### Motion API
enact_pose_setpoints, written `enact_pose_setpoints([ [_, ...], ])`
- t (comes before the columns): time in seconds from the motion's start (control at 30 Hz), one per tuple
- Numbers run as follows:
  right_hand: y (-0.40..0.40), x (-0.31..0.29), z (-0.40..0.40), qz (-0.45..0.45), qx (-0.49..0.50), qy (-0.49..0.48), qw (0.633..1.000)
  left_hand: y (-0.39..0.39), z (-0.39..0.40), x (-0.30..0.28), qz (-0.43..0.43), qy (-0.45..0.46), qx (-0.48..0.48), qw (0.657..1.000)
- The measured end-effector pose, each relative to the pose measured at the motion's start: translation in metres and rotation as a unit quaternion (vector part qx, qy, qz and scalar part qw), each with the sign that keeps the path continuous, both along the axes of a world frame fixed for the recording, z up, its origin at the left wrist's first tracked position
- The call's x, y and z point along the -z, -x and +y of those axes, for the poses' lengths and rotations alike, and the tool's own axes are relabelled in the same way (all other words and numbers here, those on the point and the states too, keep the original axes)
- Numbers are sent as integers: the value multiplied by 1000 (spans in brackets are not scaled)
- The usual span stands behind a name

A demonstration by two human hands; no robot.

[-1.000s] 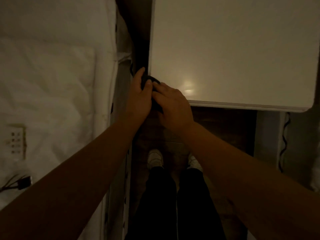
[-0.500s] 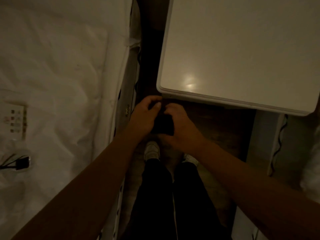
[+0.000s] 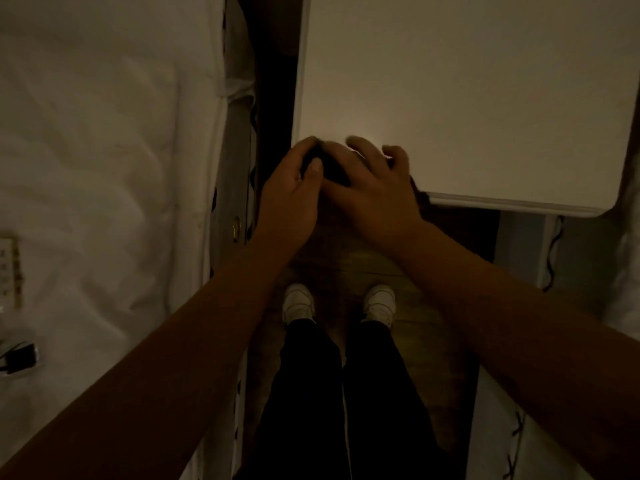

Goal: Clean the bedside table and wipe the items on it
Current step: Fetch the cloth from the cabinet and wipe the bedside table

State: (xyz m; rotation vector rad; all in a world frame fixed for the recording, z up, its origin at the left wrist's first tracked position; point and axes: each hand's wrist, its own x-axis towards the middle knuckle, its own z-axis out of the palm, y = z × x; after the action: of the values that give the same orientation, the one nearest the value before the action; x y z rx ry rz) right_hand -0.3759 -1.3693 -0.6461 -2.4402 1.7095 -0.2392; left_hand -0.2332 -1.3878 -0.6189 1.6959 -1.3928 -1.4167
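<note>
The white bedside table fills the upper right, and its top looks bare. A dark cloth lies bunched at the table's near left corner, mostly hidden between my hands. My left hand grips its left side with thumb and curled fingers. My right hand lies over the cloth with fingers spread onto the tabletop. A dark bit of cloth shows by its wrist at the table's front edge. The light is dim, so the cloth's shape is unclear.
A bed with white bedding runs along the left, with a power strip and a black plug on it. A narrow dark gap separates bed and table. My white shoes stand on the wooden floor. A cable hangs at the right.
Both hands, with the cloth, dropped below the table's front edge and have now come back up onto its near left corner. The right hand's fingers have spread out.
</note>
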Motion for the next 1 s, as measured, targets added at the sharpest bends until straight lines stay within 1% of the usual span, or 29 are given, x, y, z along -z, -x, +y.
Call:
enact_pose_setpoints([
  [0.03,-3,6,2,26,-35,16,999,5,0,1,3,-3,-18,1000],
  [0.07,-5,9,3,32,-51,17,998,8,0,1,-11,2,-22,1000],
  [0.2,20,13,11,37,-32,54,997,7,10,11,-82,15,46,995],
  [0.27,55,15,22,51,-28,79,995,7,15,16,-123,38,93,987],
  [0.33,99,18,35,66,-15,77,995,4,18,19,-156,65,123,978],
  [0.43,172,17,60,90,40,42,994,7,20,21,-193,85,150,966],
  [0.5,213,11,79,82,106,-1,991,9,23,21,-237,102,187,948],
  [0.57,234,0,93,60,167,-47,983,12,27,19,-279,113,225,927],
  [0.6,235,-5,96,48,180,-61,981,13,29,17,-287,116,231,922],
  [0.67,222,-13,97,19,186,-91,978,18,36,12,-277,119,216,929],
  [0.73,193,-16,93,-18,195,-120,973,24,46,10,-243,111,205,942],
  [0.8,149,-16,87,-59,197,-159,966,26,58,8,-210,107,209,949],
  [0.87,100,-18,81,-108,172,-203,958,22,67,6,-172,86,212,958],
  [0.93,51,-27,73,-209,131,-238,939,16,75,1,-122,58,181,974],
  [1.0,5,-44,61,-326,108,-236,909,2,82,-10,-37,8,92,995],
])
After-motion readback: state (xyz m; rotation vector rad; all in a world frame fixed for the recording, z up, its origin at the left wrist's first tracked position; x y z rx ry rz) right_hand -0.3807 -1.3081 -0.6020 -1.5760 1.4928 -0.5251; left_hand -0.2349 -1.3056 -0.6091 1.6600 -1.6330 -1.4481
